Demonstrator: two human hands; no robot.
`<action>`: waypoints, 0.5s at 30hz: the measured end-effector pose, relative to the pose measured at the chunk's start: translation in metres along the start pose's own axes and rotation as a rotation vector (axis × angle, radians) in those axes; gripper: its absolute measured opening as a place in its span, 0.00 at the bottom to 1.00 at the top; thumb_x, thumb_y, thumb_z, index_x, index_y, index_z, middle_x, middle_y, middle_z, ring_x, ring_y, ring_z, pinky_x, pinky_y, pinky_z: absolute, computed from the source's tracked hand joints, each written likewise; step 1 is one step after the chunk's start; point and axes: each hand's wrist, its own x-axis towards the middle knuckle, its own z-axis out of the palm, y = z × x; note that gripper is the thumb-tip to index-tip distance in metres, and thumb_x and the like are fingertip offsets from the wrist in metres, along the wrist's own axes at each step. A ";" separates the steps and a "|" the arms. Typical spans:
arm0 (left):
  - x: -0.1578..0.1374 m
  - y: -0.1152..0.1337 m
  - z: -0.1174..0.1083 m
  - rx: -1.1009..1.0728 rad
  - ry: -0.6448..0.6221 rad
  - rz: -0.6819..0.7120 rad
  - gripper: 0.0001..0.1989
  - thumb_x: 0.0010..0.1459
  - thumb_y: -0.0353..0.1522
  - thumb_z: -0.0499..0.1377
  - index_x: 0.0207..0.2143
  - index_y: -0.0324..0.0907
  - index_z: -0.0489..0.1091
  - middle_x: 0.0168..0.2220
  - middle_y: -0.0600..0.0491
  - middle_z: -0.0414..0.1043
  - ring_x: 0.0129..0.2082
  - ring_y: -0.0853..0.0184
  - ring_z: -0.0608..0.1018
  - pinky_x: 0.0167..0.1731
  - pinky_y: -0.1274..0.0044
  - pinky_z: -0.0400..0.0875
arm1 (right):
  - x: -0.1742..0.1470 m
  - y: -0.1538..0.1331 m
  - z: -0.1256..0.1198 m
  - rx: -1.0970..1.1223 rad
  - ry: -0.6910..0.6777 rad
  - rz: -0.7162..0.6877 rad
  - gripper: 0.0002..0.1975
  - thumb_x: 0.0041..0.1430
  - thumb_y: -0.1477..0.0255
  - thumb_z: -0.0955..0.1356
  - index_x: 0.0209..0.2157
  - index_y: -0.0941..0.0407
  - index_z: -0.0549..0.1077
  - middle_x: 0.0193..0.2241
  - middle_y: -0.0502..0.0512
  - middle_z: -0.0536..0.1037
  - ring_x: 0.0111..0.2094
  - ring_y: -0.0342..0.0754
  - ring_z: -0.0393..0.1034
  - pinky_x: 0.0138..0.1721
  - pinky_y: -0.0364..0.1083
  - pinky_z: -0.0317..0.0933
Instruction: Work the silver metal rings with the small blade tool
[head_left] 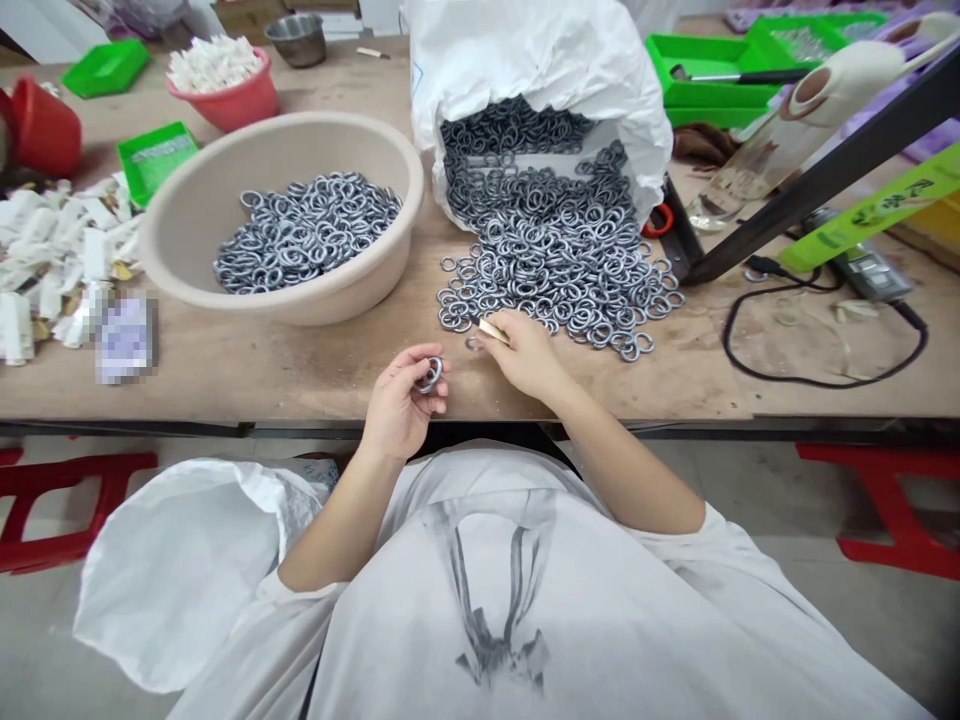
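My left hand (pixel 399 405) is closed on a grey ring (pixel 430 376), pinched between thumb and fingers above the table's front part. To its right, my right hand (pixel 529 360) grips a small tool with a pale, flat handle (pixel 493 332); its far end is too small to make out. Just beyond the right hand lies a heap of grey rings (pixel 577 270), spilling from the mouth of a white sack (pixel 540 50) on its side. Left of the heap stands a beige basin (pixel 281 305) with many similar rings inside.
White pieces (pixel 45 240) and a blurred purple packet (pixel 126 340) lie left. Behind are a red bowl (pixel 232 112) of white parts and green trays (pixel 157 160). A dark metal bar (pixel 810 185), a bottle (pixel 750 180) and a black cable (pixel 810 382) are right. An open white bag (pixel 180 570) sits below.
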 end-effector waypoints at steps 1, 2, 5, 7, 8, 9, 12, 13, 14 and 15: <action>0.000 -0.001 0.001 0.002 -0.017 -0.028 0.14 0.47 0.35 0.68 0.36 0.38 0.73 0.30 0.54 0.75 0.21 0.73 0.74 0.14 0.83 0.68 | -0.004 0.000 -0.001 0.199 -0.025 -0.014 0.10 0.66 0.67 0.64 0.31 0.56 0.72 0.32 0.54 0.75 0.35 0.48 0.69 0.38 0.46 0.60; 0.000 -0.002 0.004 0.008 -0.046 -0.065 0.14 0.48 0.37 0.67 0.34 0.38 0.73 0.29 0.53 0.74 0.21 0.73 0.74 0.13 0.83 0.67 | -0.009 -0.001 -0.002 0.395 -0.069 -0.023 0.12 0.66 0.64 0.65 0.30 0.56 0.70 0.29 0.52 0.74 0.33 0.46 0.69 0.37 0.45 0.61; -0.003 -0.007 0.014 0.027 -0.190 -0.238 0.21 0.51 0.46 0.67 0.32 0.37 0.70 0.27 0.53 0.72 0.18 0.75 0.70 0.10 0.84 0.60 | -0.022 -0.007 0.000 0.801 -0.231 0.013 0.19 0.60 0.52 0.69 0.30 0.55 0.68 0.24 0.47 0.71 0.25 0.42 0.67 0.31 0.44 0.63; -0.007 -0.010 0.020 0.002 -0.294 -0.350 0.25 0.49 0.50 0.68 0.30 0.38 0.68 0.24 0.56 0.68 0.16 0.78 0.66 0.10 0.86 0.54 | -0.028 -0.011 0.004 0.895 -0.260 0.059 0.23 0.55 0.48 0.71 0.30 0.55 0.68 0.21 0.45 0.70 0.21 0.41 0.65 0.25 0.42 0.61; -0.009 -0.012 0.023 -0.021 -0.320 -0.373 0.26 0.48 0.51 0.68 0.28 0.38 0.66 0.23 0.58 0.66 0.15 0.79 0.63 0.10 0.87 0.53 | -0.030 -0.013 0.005 0.907 -0.247 0.071 0.24 0.54 0.47 0.71 0.31 0.54 0.68 0.21 0.45 0.70 0.20 0.41 0.65 0.25 0.42 0.61; -0.010 -0.013 0.025 -0.041 -0.323 -0.367 0.26 0.47 0.50 0.69 0.27 0.39 0.64 0.22 0.59 0.64 0.14 0.80 0.62 0.11 0.87 0.52 | -0.031 -0.015 0.006 0.902 -0.222 0.067 0.24 0.54 0.47 0.71 0.32 0.55 0.68 0.22 0.45 0.72 0.21 0.41 0.66 0.25 0.42 0.62; -0.014 -0.016 0.028 -0.033 -0.247 -0.235 0.26 0.47 0.48 0.71 0.26 0.40 0.61 0.21 0.60 0.62 0.14 0.80 0.61 0.12 0.87 0.51 | -0.035 -0.018 0.007 0.779 -0.128 0.012 0.21 0.56 0.51 0.72 0.36 0.55 0.70 0.26 0.47 0.75 0.25 0.42 0.68 0.30 0.44 0.65; -0.014 -0.017 0.028 -0.015 -0.222 -0.185 0.26 0.47 0.49 0.70 0.26 0.39 0.62 0.21 0.60 0.63 0.14 0.80 0.62 0.12 0.87 0.51 | -0.036 -0.018 0.006 0.719 -0.097 -0.009 0.19 0.57 0.53 0.72 0.37 0.55 0.71 0.26 0.47 0.75 0.26 0.43 0.69 0.31 0.44 0.64; -0.014 -0.018 0.028 0.000 -0.206 -0.142 0.27 0.47 0.49 0.70 0.26 0.39 0.62 0.20 0.60 0.63 0.14 0.80 0.62 0.12 0.87 0.51 | -0.037 -0.018 0.005 0.657 -0.057 -0.030 0.17 0.58 0.55 0.71 0.37 0.55 0.71 0.26 0.47 0.74 0.26 0.43 0.68 0.32 0.44 0.63; -0.014 -0.018 0.028 0.008 -0.198 -0.105 0.27 0.47 0.50 0.70 0.25 0.39 0.62 0.20 0.60 0.63 0.14 0.80 0.62 0.12 0.86 0.51 | -0.037 -0.018 0.004 0.593 -0.009 -0.053 0.16 0.59 0.56 0.70 0.37 0.55 0.72 0.26 0.48 0.74 0.27 0.43 0.68 0.32 0.44 0.62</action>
